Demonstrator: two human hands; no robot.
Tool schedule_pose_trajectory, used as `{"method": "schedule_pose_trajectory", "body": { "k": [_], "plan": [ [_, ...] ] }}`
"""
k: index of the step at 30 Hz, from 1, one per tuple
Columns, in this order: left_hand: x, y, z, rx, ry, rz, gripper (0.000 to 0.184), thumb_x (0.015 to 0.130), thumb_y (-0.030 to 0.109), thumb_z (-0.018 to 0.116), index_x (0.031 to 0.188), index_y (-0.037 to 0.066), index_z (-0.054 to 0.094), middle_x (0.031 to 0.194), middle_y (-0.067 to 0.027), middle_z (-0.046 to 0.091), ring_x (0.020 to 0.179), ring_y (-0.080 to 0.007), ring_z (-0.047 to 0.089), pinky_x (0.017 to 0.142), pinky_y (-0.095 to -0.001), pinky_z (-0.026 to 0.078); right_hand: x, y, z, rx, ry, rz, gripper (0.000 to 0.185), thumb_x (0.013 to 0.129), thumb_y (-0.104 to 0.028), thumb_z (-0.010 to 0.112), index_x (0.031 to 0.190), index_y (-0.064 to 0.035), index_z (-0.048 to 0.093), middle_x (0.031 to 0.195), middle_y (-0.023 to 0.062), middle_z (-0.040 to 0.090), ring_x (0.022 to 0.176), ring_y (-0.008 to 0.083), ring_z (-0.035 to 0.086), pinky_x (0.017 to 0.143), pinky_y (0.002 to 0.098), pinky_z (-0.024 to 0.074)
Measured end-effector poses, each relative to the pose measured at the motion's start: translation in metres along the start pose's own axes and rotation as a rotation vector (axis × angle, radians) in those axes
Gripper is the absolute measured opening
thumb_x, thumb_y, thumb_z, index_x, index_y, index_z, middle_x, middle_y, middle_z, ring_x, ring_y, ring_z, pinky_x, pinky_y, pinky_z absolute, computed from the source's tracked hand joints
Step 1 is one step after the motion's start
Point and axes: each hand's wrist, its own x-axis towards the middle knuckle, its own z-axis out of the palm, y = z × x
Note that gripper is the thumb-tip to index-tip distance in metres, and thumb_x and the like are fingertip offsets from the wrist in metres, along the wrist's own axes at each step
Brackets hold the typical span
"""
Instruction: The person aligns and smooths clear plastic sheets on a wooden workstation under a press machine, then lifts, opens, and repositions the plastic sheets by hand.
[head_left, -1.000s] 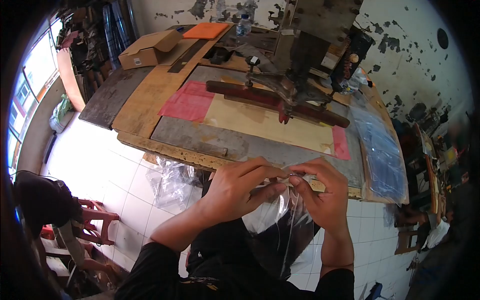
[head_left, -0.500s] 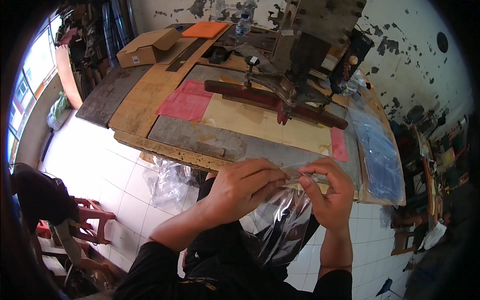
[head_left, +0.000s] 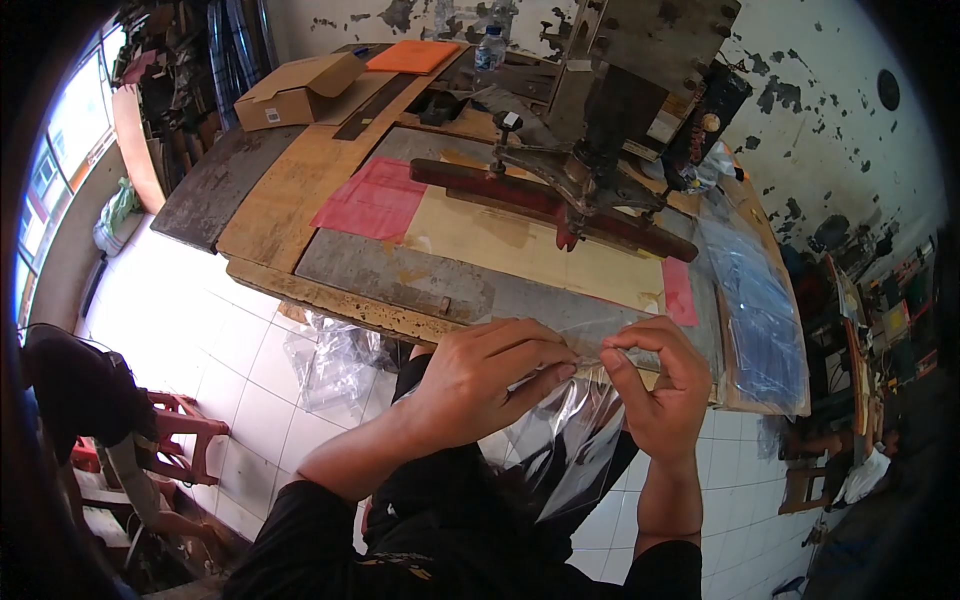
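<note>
A clear plastic sheet [head_left: 570, 440] hangs between my hands, over my lap and in front of the bench edge. My left hand [head_left: 490, 380] pinches its upper edge between thumb and fingers. On the other side my right hand [head_left: 655, 385] holds the same edge between thumb and index finger, a short gap away from the left fingertips. Beyond the hands, a red metal bar [head_left: 540, 200] of a press spans a cream sheet [head_left: 480, 235] with pink pieces [head_left: 375, 198] at its ends, on a grey metal plate [head_left: 390, 275].
A cardboard box [head_left: 295, 92], an orange folder [head_left: 412, 57] and a water bottle [head_left: 490, 50] are at the back. Plastic sheets [head_left: 755, 310] lie at the right. A plastic bag [head_left: 335, 365] is below the bench. Another person [head_left: 80, 390] is at the left, near a red stool [head_left: 195, 435].
My right hand has moved slightly right, widening the gap to my left fingertips. The plastic sheet between them has shifted and hangs in different folds.
</note>
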Motion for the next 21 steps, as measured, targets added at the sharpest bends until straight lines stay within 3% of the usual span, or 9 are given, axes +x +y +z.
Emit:
{"method": "schedule_pose_trajectory", "body": {
  "k": [8, 11, 13, 16, 17, 21],
  "plan": [
    [-0.001, -0.005, 0.003, 0.005, 0.021, 0.025, 0.021, 0.079, 0.007, 0.091, 0.091, 0.004, 0.073, 0.1, -0.0086, 0.076, 0.083, -0.0233, 0.077, 0.069, -0.0343, 0.061, 0.0, 0.002, -0.001, 0.026, 0.018, 0.006, 0.01, 0.092, -0.004, 0.081, 0.1, 0.0002, 0.077, 0.096, 0.0116, 0.075, 0.088, 0.0205, 0.071, 0.079, 0.0308, 0.0532],
    [-0.006, -0.006, -0.001, 0.094, -0.003, 0.01, 0.024, 0.076, 0.012, 0.094, 0.081, 0.005, 0.071, 0.099, -0.0084, 0.076, 0.08, -0.022, 0.076, 0.067, -0.0327, 0.06, 0.0, 0.004, -0.006, 0.031, 0.051, 0.001, 0.009, 0.092, -0.001, 0.079, 0.1, 0.0015, 0.076, 0.096, 0.0115, 0.074, 0.089, 0.02, 0.07, 0.082, 0.0304, 0.0525],
    [-0.013, -0.011, -0.002, 0.173, 0.003, -0.056, 0.029, 0.083, 0.027, 0.09, 0.076, 0.006, 0.072, 0.1, -0.0038, 0.073, 0.076, -0.0228, 0.071, 0.067, -0.0357, 0.056, 0.0, 0.006, -0.012, 0.058, 0.133, 0.019, 0.009, 0.093, 0.0, 0.076, 0.101, 0.0031, 0.073, 0.098, 0.0115, 0.073, 0.092, 0.0189, 0.069, 0.085, 0.0299, 0.0512],
    [-0.021, -0.024, -0.012, 0.252, 0.017, -0.088, 0.034, 0.082, 0.03, 0.091, 0.07, 0.007, 0.07, 0.102, -0.0029, 0.074, 0.074, -0.0218, 0.07, 0.066, -0.036, 0.056, -0.002, 0.015, -0.031, 0.037, 0.282, 0.027, 0.008, 0.095, 0.0, 0.073, 0.102, 0.004, 0.071, 0.101, 0.0113, 0.071, 0.095, 0.0182, 0.067, 0.088, 0.0291, 0.0499],
    [-0.021, -0.024, -0.02, 0.291, -0.03, -0.113, 0.029, 0.077, 0.022, 0.094, 0.071, 0.004, 0.072, 0.108, -0.0066, 0.078, 0.08, -0.0218, 0.075, 0.069, -0.0344, 0.06, -0.002, 0.018, -0.037, 0.038, 0.284, 0.028, 0.008, 0.095, 0.0, 0.073, 0.102, 0.004, 0.071, 0.101, 0.0113, 0.071, 0.095, 0.0182, 0.067, 0.088, 0.0291, 0.0499],
    [-0.03, -0.035, -0.03, 0.277, -0.044, -0.195, 0.026, 0.077, 0.023, 0.094, 0.076, 0.004, 0.075, 0.111, -0.007, 0.078, 0.086, -0.0238, 0.077, 0.075, -0.0367, 0.061, -0.001, 0.03, -0.055, 0.032, 0.389, 0.03, 0.008, 0.102, -0.005, 0.07, 0.104, 0.0031, 0.068, 0.101, 0.0059, 0.065, 0.09, 0.0093, 0.057, 0.084, 0.0241, 0.0454]
  ]
}}
